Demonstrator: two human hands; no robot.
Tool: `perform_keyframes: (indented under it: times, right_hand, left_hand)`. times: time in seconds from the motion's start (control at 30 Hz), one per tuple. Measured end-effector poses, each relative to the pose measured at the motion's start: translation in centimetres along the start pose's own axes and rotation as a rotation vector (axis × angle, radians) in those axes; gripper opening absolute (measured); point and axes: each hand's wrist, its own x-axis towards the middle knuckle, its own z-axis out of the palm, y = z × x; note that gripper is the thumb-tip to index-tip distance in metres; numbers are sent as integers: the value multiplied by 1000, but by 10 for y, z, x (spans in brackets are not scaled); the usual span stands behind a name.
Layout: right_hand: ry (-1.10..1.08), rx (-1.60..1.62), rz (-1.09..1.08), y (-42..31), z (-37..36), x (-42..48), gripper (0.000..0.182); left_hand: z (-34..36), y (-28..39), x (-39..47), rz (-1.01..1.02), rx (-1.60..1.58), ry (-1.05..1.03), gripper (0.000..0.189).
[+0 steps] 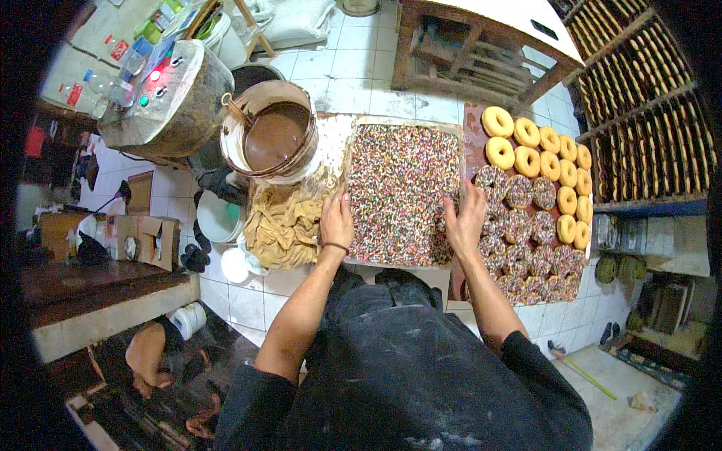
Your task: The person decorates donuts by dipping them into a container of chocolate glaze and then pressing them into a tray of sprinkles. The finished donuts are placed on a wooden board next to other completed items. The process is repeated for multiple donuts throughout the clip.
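Note:
A shallow tray [351, 169] lies before me, filled with multicoloured sprinkles [403, 191]. My left hand [337, 220] grips its left rim, with a dark band around the wrist. On the opposite side, my right hand [467, 220] straddles the right rim, thumb inside over the sprinkles and fingers outside. Just right of that hand, several sprinkle-coated ring doughnuts [518, 225] sit in rows on a brown board [475, 129]. Plain ring doughnuts [527, 131] fill the board's far and right sides. To the left stands a bucket of chocolate glaze [277, 135] with wooden sticks [237, 110] in it.
A crumpled tan cloth [285, 225] lies beside my left hand. Behind the bucket is a machine with lit buttons [169, 101]. A rack of doughnuts [648, 113] rises at right, near a wooden table [485, 34]. Another person's arm [148, 358] shows at lower left.

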Motion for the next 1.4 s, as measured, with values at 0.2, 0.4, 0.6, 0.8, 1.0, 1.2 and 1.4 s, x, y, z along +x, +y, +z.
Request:
perform_keyframes:
  times: [0.2, 0.4, 0.6, 0.8, 1.0, 1.2, 1.4]
  right_hand:
    - [-173, 203, 373, 26, 11, -34, 45]
    - [-11, 223, 206, 24, 34, 2, 40]
    - [-79, 226, 308, 31, 29, -12, 41]
    - [-28, 259, 294, 24, 17, -40, 39]
    - [-50, 5, -19, -1, 12, 14, 44]
    - [-267, -195, -174, -19, 71, 66, 62]
    - [-355, -231, -170, -33, 50, -3, 65]
  left_hand:
    - [-2, 6, -9, -44, -56, -51, 45]
    - [-2, 14, 33, 65, -39, -14, 45]
    - [11, -17, 26, 122, -46, 17, 44]
    - [-8, 9, 0, 108, -112, 9, 42]
    - [-14, 39, 34, 281, 146, -125, 50]
    - [61, 53, 76, 638, 455, -195, 66]
    - [48, 45, 15, 630, 494, -300, 72]
